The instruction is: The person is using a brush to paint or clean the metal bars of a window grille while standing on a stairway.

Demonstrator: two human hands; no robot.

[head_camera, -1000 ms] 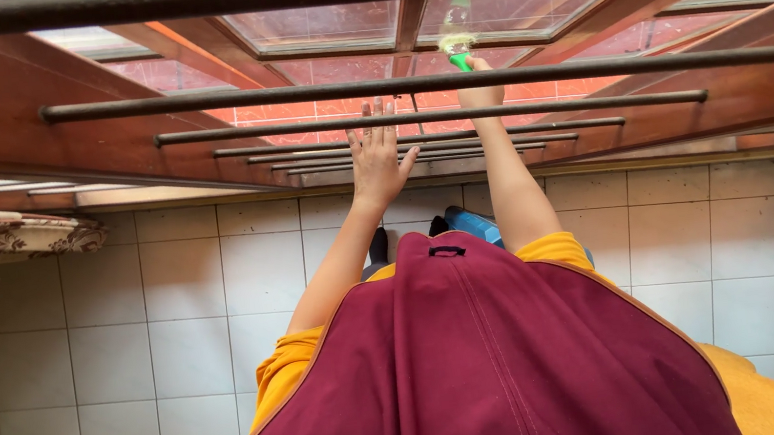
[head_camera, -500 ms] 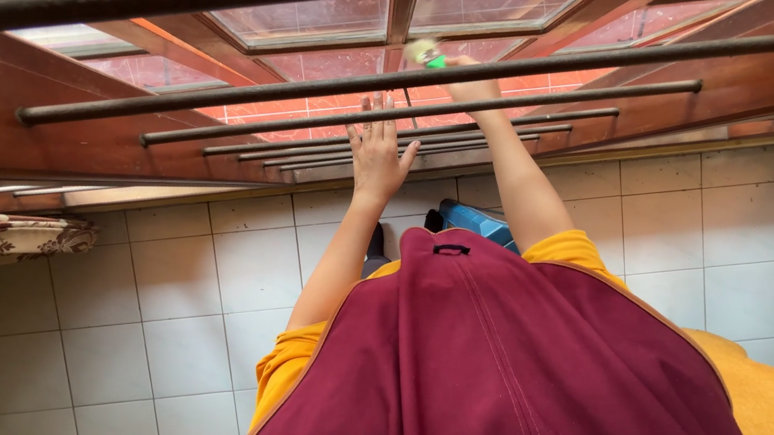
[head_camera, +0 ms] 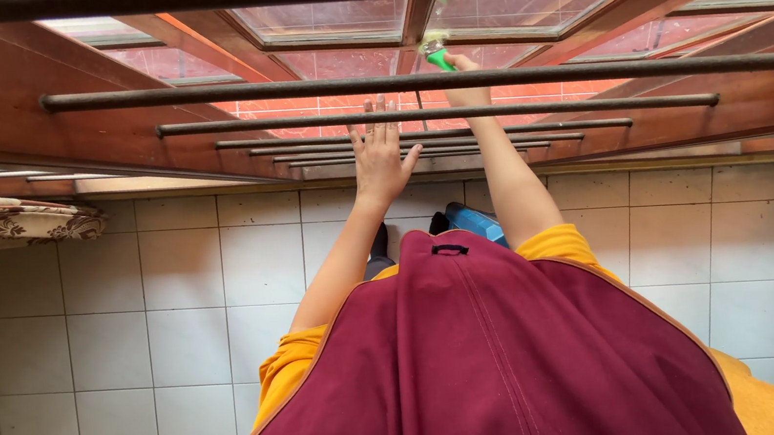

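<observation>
In the head view, the left hand [head_camera: 379,154] lies flat and open-fingered against the metal bars [head_camera: 414,116], grasping nothing. The right hand [head_camera: 468,89], partly hidden behind a bar, grips a green-handled brush [head_camera: 435,51] whose blurred bristles meet the wooden window frame [head_camera: 417,17].

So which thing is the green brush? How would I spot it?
Find the wooden window frame with dark metal bars running across it. Past the bars, the right hand reaches up to the glass panes and holds the brush there. It is the only bright green thing, small, with pale bristles on top.
</observation>
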